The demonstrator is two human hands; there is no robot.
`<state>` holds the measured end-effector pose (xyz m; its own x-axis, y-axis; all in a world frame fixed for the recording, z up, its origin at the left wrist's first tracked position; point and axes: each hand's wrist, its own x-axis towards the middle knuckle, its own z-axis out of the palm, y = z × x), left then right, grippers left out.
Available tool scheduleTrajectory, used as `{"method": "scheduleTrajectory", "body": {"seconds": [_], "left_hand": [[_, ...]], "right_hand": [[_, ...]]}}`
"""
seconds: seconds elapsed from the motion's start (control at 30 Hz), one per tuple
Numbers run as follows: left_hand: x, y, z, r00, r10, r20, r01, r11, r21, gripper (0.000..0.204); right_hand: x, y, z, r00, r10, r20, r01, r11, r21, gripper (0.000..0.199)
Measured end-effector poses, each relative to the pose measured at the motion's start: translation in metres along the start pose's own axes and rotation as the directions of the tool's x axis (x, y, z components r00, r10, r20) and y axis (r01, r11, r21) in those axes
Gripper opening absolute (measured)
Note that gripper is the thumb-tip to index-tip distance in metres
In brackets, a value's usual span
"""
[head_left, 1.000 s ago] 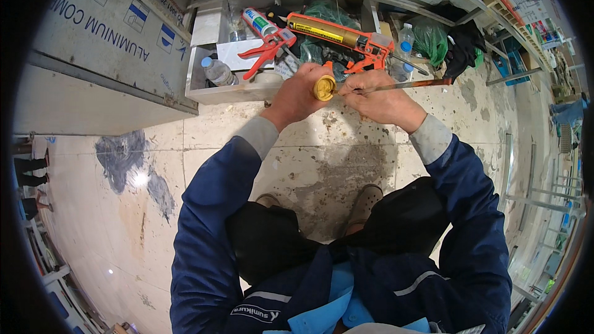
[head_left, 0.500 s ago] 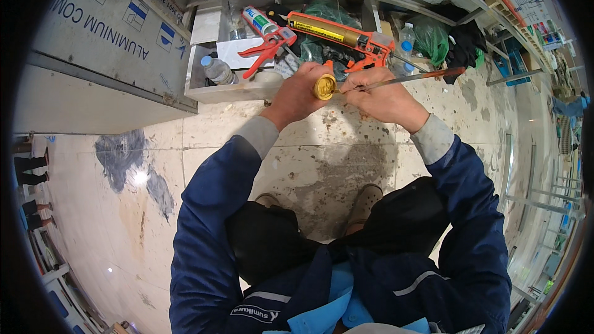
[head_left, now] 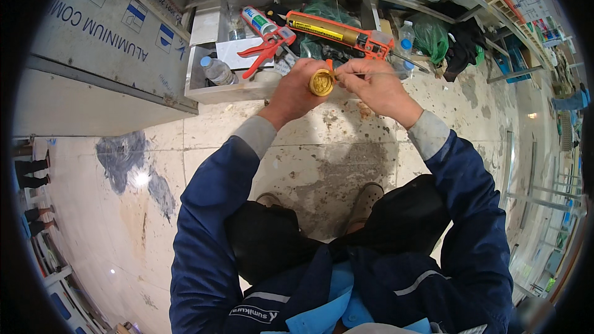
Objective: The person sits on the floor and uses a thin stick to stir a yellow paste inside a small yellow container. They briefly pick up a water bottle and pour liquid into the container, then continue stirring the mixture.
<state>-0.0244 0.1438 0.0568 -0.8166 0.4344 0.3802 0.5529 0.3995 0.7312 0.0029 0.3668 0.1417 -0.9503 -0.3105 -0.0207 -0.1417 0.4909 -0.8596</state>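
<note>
In front of the crate, my left hand (head_left: pixel 295 91) is closed around a small yellow round container (head_left: pixel 322 83), its open mouth facing up toward me with a lumpy yellowish surface inside. My right hand (head_left: pixel 382 91) pinches a thin metal rod (head_left: pixel 377 74) just right of it. The rod's tip meets the container's rim; whether it goes inside cannot be made out. Just beyond my hands lie two orange-red caulking guns, one with a white, blue and green cartridge (head_left: pixel 260 23), the other with a gold and yellow cartridge (head_left: pixel 325 29).
A white crate (head_left: pixel 232 93) holds the guns, a clear bottle (head_left: pixel 218 71) with a blue cap and green plastic bags (head_left: pixel 431 40). A large panel-covered box (head_left: pixel 105 43) stands at the left. The tiled floor (head_left: pixel 229 179) is stained; metal frames run along the right.
The rod's reddish far end, seen before at the right, no longer shows clearly. My right hand has moved slightly left and up, and the container has shifted slightly left.
</note>
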Motion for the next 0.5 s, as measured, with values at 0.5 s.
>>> {"method": "scheduleTrajectory", "body": {"seconds": [0.5], "left_hand": [[-0.0033,0.0011,0.0026,0.993,-0.062,0.101,0.062,0.998,0.000,0.052]], "right_hand": [[-0.0077,-0.0046,-0.0030,0.979,-0.203,0.031,0.204,0.941,-0.269,0.015]]}}
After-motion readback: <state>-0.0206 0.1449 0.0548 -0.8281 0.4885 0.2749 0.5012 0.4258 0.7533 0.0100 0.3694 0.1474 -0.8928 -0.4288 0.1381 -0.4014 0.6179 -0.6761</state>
